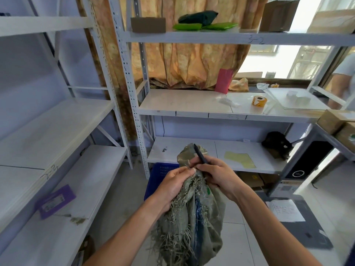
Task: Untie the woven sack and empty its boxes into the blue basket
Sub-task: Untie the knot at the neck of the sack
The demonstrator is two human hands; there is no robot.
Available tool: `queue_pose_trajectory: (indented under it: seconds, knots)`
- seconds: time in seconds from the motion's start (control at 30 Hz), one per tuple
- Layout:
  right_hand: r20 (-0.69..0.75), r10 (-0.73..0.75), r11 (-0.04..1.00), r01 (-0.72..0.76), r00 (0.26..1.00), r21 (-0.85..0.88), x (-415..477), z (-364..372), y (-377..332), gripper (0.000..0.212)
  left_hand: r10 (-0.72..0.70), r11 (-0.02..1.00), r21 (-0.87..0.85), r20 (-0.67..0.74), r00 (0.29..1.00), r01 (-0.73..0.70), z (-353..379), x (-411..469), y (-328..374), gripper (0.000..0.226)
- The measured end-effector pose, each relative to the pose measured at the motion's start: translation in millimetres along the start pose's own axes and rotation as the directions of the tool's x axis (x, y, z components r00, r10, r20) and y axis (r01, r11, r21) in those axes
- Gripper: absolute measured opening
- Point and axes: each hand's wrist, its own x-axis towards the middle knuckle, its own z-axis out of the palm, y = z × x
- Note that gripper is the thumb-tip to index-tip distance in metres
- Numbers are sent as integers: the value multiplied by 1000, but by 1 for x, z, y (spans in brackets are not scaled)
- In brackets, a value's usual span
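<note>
Plainly mid-untying. Left hand (173, 186) pinching the gathered neck of the woven sack (192, 217) just under the knot, grip clenched on the cloth, probably to keep the bundle steady and the tie taut. Right hand (217, 176) at about two o'clock from the left, grip closed round a dark pen-like tool (199, 155) whose upper end points away toward twelve o'clock; lower end hidden by the fingers, likely working at the tie to pry or cut it. Cannot tell whether the tie is string or twisted cloth.

Sack held up at centre frame, hanging down to six o'clock between the forearms, off the floor as far as can be seen. Grey-green weave, worn and badly frayed, long loose threads along the left edge, a blue stripe down the middle, a green mark near the right wrist. Neck bunched into a topknot above the hands. Sagging body, so contents sit low; no boxes visible.

Blue basket (159, 179) on the floor at twelve o'clock behind the hands, mostly hidden, well placed for tipping forward. Nothing emptied yet, judging by the closed neck.
</note>
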Motion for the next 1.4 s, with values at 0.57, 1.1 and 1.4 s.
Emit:
queue_pose_trajectory:
  seconds: [0.57, 1.1, 1.4]
  knots:
    - [-235, -43, 998, 55, 971, 44, -13, -2, 15, 21, 129, 989, 99, -167, 977, -114, 7, 26, -1, 19]
    - [-183, -277, 947, 235, 943, -219, -29, 11, 16, 24, 204, 978, 96, -266, 942, -185, 4, 38, 8, 22]
    - [-156, -183, 983, 176, 971, -56, -27, 18, 14, 13, 205, 978, 95, -247, 947, -187, 7, 37, 10, 30]
